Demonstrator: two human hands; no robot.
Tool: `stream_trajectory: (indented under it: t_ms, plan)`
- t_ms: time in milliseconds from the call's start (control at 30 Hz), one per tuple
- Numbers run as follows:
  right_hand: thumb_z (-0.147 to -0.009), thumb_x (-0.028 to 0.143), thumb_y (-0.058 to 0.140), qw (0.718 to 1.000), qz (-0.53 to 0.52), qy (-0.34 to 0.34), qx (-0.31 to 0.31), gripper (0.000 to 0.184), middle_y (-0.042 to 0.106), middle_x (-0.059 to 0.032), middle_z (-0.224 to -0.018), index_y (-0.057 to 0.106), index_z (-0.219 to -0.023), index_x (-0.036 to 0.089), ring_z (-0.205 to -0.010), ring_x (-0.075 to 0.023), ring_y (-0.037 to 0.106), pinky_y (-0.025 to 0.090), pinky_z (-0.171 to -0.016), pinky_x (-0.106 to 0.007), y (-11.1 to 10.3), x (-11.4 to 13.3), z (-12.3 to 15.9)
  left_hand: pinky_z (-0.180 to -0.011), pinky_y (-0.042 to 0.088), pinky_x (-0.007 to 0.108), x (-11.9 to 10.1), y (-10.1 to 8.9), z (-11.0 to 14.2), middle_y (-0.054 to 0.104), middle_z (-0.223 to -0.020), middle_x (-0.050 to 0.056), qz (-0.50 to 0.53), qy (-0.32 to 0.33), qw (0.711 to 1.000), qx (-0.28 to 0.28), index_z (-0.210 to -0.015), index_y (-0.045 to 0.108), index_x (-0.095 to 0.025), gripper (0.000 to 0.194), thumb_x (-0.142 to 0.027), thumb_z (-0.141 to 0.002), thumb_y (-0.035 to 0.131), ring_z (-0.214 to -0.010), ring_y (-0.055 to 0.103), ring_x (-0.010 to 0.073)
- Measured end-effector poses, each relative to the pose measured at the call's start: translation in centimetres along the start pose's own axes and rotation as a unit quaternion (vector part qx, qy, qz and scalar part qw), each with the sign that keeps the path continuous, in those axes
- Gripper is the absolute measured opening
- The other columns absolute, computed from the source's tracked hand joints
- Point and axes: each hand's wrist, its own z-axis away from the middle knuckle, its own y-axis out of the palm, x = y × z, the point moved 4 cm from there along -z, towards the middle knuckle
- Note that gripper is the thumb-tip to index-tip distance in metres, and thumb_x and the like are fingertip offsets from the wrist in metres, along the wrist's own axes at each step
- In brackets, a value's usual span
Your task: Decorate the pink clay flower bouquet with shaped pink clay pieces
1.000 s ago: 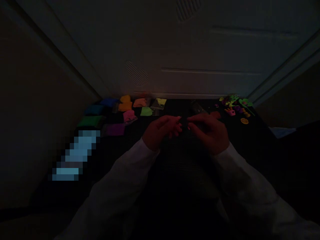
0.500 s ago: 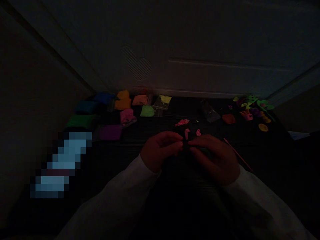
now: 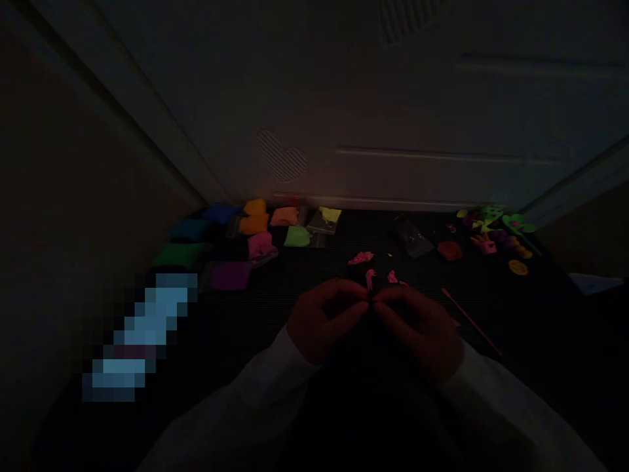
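Note:
The room is very dark. My left hand (image 3: 328,319) and my right hand (image 3: 421,328) meet at the fingertips over the dark ribbed table, each closed in a pinch. Whatever lies between the fingertips is too dark and small to make out. Just beyond them are small pink clay pieces: a curved strip (image 3: 370,280), a small lump (image 3: 392,276) and a larger crumpled piece (image 3: 361,258). A thin pink stick tool (image 3: 472,321) lies to the right of my right hand.
Bagged coloured clay, including a purple pack (image 3: 230,275) and a green pack (image 3: 179,255), lines the left and back. A clear bag (image 3: 413,237) and a red clay lump (image 3: 449,250) lie back right, near finished clay shapes (image 3: 491,226). A blurred bright panel (image 3: 147,337) is at left.
My hands have come together, the right fingers closing into a pinch against the left fingertips. The view has tilted up slightly, so the table items sit lower and a little right.

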Motion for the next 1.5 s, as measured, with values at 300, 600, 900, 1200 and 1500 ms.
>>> stream_trajectory:
  t_ms: [300, 600, 900, 1200, 1500]
  plan:
    - [-0.075, 0.025, 0.052, 1.0, 0.008, -0.016, -0.008, 0.013, 0.064, -0.0015, -0.08, 0.059, -0.084, 0.019, -0.075, -0.0137, 0.059, 0.046, -0.068, -0.025, 0.2, 0.0, 0.0, -0.071, 0.047, 0.023, -0.3, 0.0, -0.1, 0.066, -0.081, 0.0, -0.146, 0.066, 0.987, -0.001, -0.081, 0.064, -0.021, 0.013, -0.025, -0.071, 0.056, -0.073, 0.06, 0.0116]
    - [-0.075, 0.023, 0.052, 0.999, 0.035, -0.021, -0.02, 0.01, 0.064, -0.0013, -0.077, 0.059, -0.082, 0.019, -0.073, -0.0135, 0.059, 0.045, -0.067, -0.025, 0.2, 0.0, 0.1, -0.067, 0.047, 0.021, -0.7, 0.1, 0.2, 0.066, -0.078, 0.0, -0.172, 0.119, 0.978, -0.022, -0.078, 0.064, -0.019, 0.011, -0.023, -0.071, 0.056, -0.071, 0.06, 0.0106]
    - [-0.075, 0.024, 0.051, 0.999, 0.021, -0.037, -0.03, 0.011, 0.064, -0.0012, -0.077, 0.059, -0.082, 0.02, -0.073, -0.0137, 0.058, 0.045, -0.068, -0.027, 0.0, 0.2, 0.0, -0.069, 0.046, 0.022, -0.6, 0.1, 0.2, 0.066, -0.08, 0.001, -0.164, 0.113, 0.98, -0.012, -0.081, 0.064, -0.019, 0.014, -0.025, -0.072, 0.056, -0.074, 0.06, 0.0121]
    - [-0.075, 0.022, 0.05, 0.998, 0.038, -0.047, -0.017, 0.009, 0.061, -0.0008, -0.077, 0.056, -0.082, 0.019, -0.073, -0.0132, 0.057, 0.044, -0.069, -0.026, 0.0, 0.4, 0.0, -0.069, 0.046, 0.023, -1.0, 0.2, 0.2, 0.066, -0.079, 0.001, -0.161, 0.087, 0.983, 0.003, -0.079, 0.063, -0.019, 0.012, -0.024, -0.071, 0.055, -0.074, 0.06, 0.0125]
    - [-0.076, 0.021, 0.053, 0.989, 0.103, -0.077, -0.076, 0.01, 0.05, 0.0004, -0.061, 0.05, -0.066, 0.023, -0.058, -0.0132, 0.049, 0.042, -0.057, -0.029, -2.8, 4.1, 2.8, -0.064, 0.046, 0.023, -0.2, -0.5, 0.2, 0.065, -0.075, 0.001, -0.131, 0.03, 0.989, -0.053, -0.079, 0.061, -0.018, 0.015, -0.029, -0.071, 0.055, -0.067, 0.059, 0.0117]
